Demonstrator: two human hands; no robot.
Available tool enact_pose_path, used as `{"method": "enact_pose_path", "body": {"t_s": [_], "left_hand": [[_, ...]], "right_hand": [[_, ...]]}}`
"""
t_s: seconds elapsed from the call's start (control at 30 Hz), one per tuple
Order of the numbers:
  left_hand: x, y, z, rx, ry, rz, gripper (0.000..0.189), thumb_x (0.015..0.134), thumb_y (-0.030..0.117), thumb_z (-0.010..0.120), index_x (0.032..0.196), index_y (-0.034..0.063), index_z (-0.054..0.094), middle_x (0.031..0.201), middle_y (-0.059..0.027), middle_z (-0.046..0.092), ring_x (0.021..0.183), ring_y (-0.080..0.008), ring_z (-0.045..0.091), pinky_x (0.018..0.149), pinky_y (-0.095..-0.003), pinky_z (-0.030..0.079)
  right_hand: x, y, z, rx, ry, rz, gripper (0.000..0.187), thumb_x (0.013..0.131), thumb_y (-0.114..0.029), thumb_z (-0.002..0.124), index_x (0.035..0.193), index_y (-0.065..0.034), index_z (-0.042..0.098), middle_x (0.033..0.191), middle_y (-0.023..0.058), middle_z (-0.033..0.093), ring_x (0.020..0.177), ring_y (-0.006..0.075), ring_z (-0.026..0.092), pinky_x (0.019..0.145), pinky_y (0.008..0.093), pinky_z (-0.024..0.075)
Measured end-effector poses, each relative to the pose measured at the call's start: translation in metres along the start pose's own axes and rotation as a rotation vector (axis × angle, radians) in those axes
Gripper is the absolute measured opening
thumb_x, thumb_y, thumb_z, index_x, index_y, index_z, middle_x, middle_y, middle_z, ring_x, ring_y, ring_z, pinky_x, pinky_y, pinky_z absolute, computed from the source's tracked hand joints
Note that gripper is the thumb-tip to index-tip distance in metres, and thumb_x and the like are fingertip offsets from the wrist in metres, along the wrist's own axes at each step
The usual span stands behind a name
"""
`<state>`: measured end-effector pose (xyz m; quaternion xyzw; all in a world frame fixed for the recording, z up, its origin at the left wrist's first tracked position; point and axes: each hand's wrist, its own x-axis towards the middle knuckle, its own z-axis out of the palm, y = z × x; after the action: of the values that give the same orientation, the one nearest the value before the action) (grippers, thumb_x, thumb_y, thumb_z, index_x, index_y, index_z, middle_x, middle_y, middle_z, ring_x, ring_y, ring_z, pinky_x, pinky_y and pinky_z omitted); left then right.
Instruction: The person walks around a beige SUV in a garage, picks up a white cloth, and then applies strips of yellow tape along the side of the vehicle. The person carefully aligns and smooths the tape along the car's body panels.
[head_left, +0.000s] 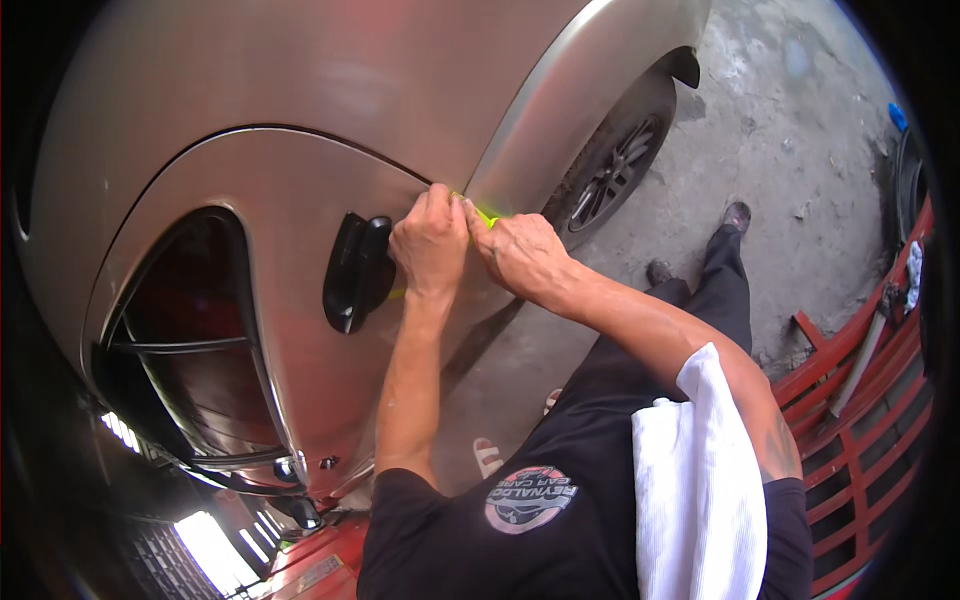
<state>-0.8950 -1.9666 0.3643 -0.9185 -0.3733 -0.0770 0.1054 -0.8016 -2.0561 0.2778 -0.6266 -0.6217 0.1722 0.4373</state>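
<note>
My left hand (431, 241) has its fingertips pinched together on a bright yellow-green strip (486, 219), at the meeting of body-panel seams on a silver-grey car (330, 172). Beside it, my right hand (521, 244) grips the strip, its index finger pointing towards the left fingertips. Part of the strip is hidden under the fingers. A black door handle (358, 274) sits just left of my left hand, with a small yellow-green piece (396, 293) close to it. A white towel (697, 480) hangs over my right upper arm and shoulder.
The car's wheel (619, 157) stands beyond my right hand, on the grey concrete floor (795, 172). A dark car window (191, 337) lies at the left. Red metal framework (855, 465) curves along the right. A light-strapped sandal (487, 456) shows low down, beside the black shirt.
</note>
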Motion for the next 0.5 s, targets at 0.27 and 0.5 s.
{"method": "enact_pose_path", "body": {"t_s": [0.27,0.5], "left_hand": [[0.01,0.005,-0.003,0.069,-0.07,0.056,0.015,0.094,0.016,0.072,0.093,0.0079,0.06,0.085,-0.0118,0.071,0.075,-0.0401,0.071,0.064,-0.0509,0.056],[0.02,0.002,-0.011,0.121,-0.236,0.114,0.017,0.093,0.017,0.072,0.093,0.0074,0.057,0.085,-0.0144,0.073,0.076,-0.0406,0.073,0.065,-0.0531,0.057]], "right_hand": [[0.001,0.0,-0.005,-0.019,-0.043,0.01,0.049,0.096,-0.008,0.055,0.142,0.0085,0.053,0.064,0.0178,0.065,0.056,0.0359,0.067,0.053,0.0481,0.0535],[-0.004,0.001,-0.015,0.065,-0.171,0.05,0.059,0.093,-0.011,0.06,0.148,0.0043,0.047,0.069,0.0164,0.067,0.059,0.0365,0.067,0.055,0.0483,0.0534]]}}
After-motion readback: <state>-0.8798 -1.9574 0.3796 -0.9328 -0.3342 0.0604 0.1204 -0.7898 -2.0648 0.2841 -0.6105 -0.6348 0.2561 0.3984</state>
